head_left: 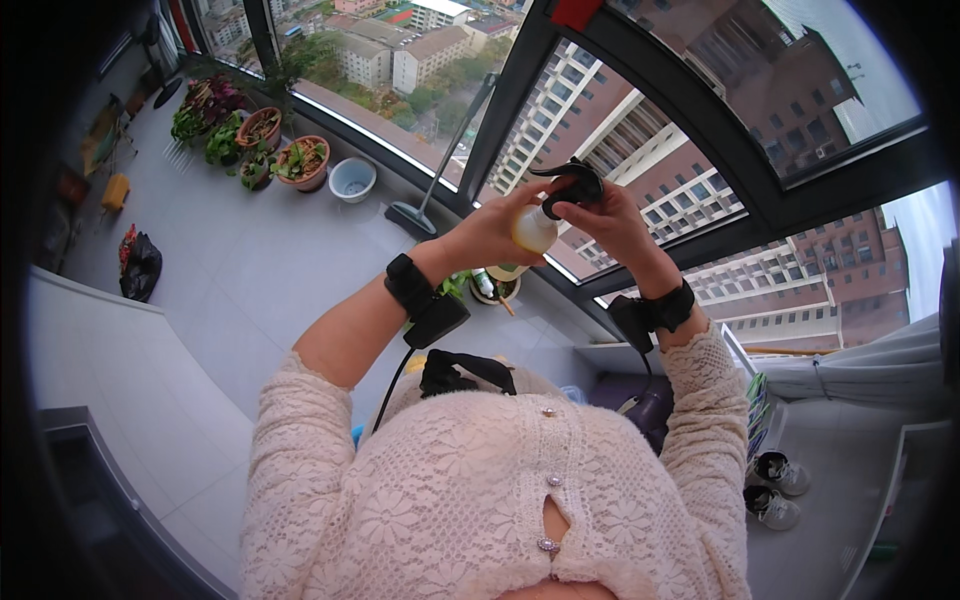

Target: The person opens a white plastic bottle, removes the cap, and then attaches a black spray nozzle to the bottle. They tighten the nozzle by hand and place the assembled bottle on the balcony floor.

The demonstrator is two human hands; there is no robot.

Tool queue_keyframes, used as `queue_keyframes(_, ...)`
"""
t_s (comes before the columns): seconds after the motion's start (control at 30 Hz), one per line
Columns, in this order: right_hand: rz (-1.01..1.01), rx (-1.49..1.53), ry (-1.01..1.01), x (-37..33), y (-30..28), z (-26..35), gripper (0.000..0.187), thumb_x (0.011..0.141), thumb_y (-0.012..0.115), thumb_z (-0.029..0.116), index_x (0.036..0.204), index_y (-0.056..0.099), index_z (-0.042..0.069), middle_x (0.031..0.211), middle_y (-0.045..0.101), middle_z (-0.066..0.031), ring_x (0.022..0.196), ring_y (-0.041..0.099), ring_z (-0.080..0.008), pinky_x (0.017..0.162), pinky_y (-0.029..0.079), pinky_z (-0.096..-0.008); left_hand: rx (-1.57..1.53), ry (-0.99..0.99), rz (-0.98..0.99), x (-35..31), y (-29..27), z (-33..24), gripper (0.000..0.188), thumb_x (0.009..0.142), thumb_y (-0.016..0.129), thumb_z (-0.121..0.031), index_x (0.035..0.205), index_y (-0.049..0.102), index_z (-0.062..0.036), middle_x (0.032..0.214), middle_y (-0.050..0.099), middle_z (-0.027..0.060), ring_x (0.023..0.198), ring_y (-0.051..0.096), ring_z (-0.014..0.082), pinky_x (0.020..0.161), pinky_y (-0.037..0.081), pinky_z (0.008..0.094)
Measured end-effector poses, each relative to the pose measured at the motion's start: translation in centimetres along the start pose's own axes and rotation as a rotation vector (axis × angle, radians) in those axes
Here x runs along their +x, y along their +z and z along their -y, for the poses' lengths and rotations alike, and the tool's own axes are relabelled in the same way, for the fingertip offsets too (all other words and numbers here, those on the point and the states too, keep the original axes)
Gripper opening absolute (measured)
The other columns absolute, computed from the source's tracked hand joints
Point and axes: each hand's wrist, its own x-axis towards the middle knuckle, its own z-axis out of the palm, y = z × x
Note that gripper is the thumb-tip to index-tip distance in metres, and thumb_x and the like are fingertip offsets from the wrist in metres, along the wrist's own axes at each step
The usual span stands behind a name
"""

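Nearest me is the wearer's cream lace top (pixel 440 490), and beyond it both arms reach out, a black strap (pixel 408 285) on the left wrist, to a spray bottle (pixel 535 232) held up in the air in front of the window. The bottle is tilted, its long axis running from the rounded base, near and left, to the black spray head (pixel 580 185), far and right; a slim black lever juts left off that head. The body is pale and translucent, yellowish at the bottom. The left hand (pixel 487 226) has its fingers wrapped round the body, while the right hand (pixel 612 220) has its fingers closed on the head. Past them lies a grey tiled floor (pixel 270 270), then a broom (pixel 412 216), a pale basin (pixel 352 181) and, farther left, terracotta pots (pixel 303 165) of plants. Beyond the dark-framed glass stand brick-coloured towers (pixel 730 170).
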Motion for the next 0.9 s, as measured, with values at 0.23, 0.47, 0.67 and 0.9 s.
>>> queue_keyframes(0.23,0.066,-0.15,0.022,0.0,0.3,0.8,0.025,0.084,0.071,0.011,0.107,0.061,0.006,0.099,0.062,0.0014,0.088,0.056,-0.0052,0.077,0.048,-0.022,0.042,0.044,0.002,0.5,0.1,0.1,0.091,0.063,0.081,-0.002,0.141,0.033,-0.0059,0.132,0.047,0.0095,0.12,0.046,0.0186,0.1,0.039,0.0311)
queue_keyframes(0.47,0.078,-0.425,-0.058,0.5,0.2,2.1,0.03,0.077,0.075,0.007,0.104,0.061,0.005,0.092,0.063,0.0008,0.084,0.056,-0.0071,0.075,0.048,-0.0234,0.076,0.034,-0.01,0.7,-0.2,0.0,0.091,0.063,0.082,-0.004,0.14,0.033,-0.0053,0.131,0.047,0.0093,0.122,0.045,0.0189,0.101,0.038,0.0309)
queue_keyframes(0.67,0.002,-0.408,-0.07,0.5,0.8,3.1,0.031,0.074,0.077,0.008,0.101,0.061,0.005,0.088,0.063,0.0004,0.08,0.056,-0.0068,0.074,0.048,-0.0234,0.032,0.067,-0.019,0.9,-0.3,-0.9,0.095,0.063,0.083,-0.005,0.142,0.03,-0.0085,0.126,0.05,0.009,0.117,0.048,0.0182,0.097,0.04,0.0304)
queue_keyframes(0.9,-0.055,-0.51,-0.055,0.6,0.5,4.4,0.032,0.072,0.077,0.009,0.1,0.061,0.005,0.085,0.064,-0.0007,0.079,0.058,-0.0074,0.072,0.05,-0.0242,-0.039,0.113,-0.05,0.8,-0.2,-1.2,0.094,0.065,0.083,-0.006,0.142,0.031,-0.0117,0.118,0.055,0.0071,0.112,0.052,0.0179,0.092,0.044,0.0307)
